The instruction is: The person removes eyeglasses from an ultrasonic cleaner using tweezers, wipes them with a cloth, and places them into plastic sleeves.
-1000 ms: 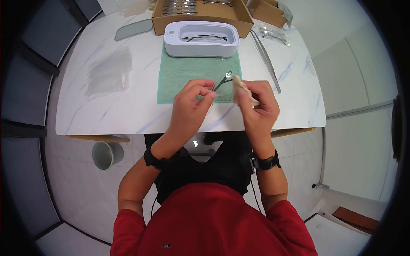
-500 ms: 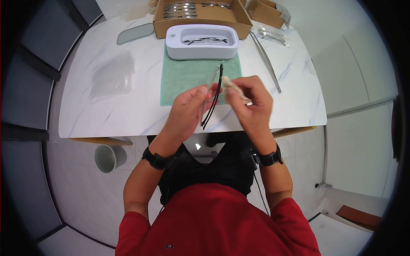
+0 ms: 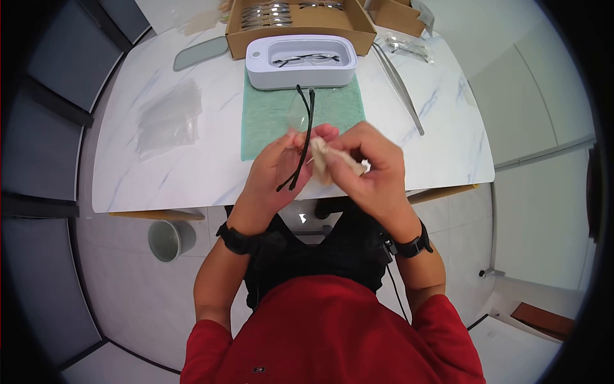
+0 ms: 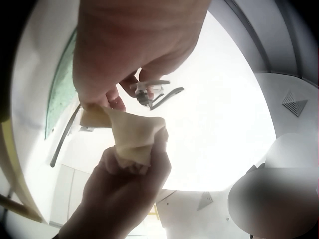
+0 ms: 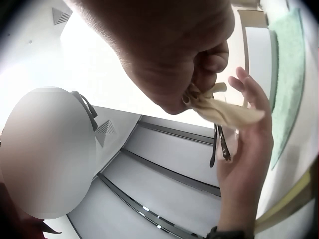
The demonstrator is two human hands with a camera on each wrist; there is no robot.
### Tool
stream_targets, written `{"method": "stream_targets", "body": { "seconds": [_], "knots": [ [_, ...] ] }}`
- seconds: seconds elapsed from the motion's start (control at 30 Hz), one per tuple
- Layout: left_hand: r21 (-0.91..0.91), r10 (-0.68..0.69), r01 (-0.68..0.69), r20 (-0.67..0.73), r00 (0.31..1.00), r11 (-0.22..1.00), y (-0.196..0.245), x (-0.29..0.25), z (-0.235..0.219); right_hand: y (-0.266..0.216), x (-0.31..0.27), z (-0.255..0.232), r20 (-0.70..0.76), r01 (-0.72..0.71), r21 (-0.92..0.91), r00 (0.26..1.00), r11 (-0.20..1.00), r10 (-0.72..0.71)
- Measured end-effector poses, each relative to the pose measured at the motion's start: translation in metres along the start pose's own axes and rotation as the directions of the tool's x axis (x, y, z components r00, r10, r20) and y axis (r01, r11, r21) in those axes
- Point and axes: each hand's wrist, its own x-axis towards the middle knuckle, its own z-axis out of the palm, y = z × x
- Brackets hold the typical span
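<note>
My left hand (image 3: 263, 179) grips a pair of eyeglasses (image 3: 310, 125) with clear lenses and thin black temples. In the head view the temples run up and down, close together, over the front of a green towel (image 3: 265, 105). My right hand (image 3: 378, 168) pinches a crumpled beige cloth (image 3: 319, 160) against the near side of the glasses. Both hands meet at the table's front edge. In the right wrist view the cloth (image 5: 229, 112) hangs over the glasses' temples (image 5: 224, 144) and covers part of the frame.
A white ultrasonic cleaner (image 3: 300, 79) stands on the towel, with eyeglasses (image 3: 310, 59) in its basin. Behind it, a cardboard box (image 3: 355, 35) holds several glasses. Clear bags (image 3: 169, 121) and a grey lid (image 3: 201, 53) lie left; long tweezers (image 3: 400, 89) and bagged glasses (image 3: 409, 48) right.
The left hand has turned the glasses, so the temples that pointed away to the right now stand upright and farther left. The right hand has brought the cloth left onto the glasses.
</note>
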Motion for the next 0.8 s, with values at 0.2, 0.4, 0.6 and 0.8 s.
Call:
{"method": "stream_targets", "body": {
  "seconds": [0.2,0.4,0.6,0.8],
  "knots": [
    [0.222,0.029,-0.022,-0.028,0.999,0.975,-0.006,-0.003,-0.012,0.002,0.022,0.010,-0.118,0.135,-0.271,0.978,0.953,-0.172],
    [0.384,0.132,-0.109,-0.034,0.991,0.917,-0.008,-0.006,-0.009,0.011,0.027,0.017,-0.156,0.169,-0.249,0.965,0.954,-0.212],
    [0.216,0.125,-0.122,0.000,0.992,0.969,-0.004,-0.003,-0.009,0.017,0.017,0.006,-0.308,0.086,-0.039,0.947,0.995,-0.094],
    [0.160,0.048,-0.022,-0.166,0.985,0.987,-0.003,-0.004,-0.001,0.009,-0.007,0.027,0.090,0.250,-0.156,0.967,0.956,-0.239]
  ]
}}
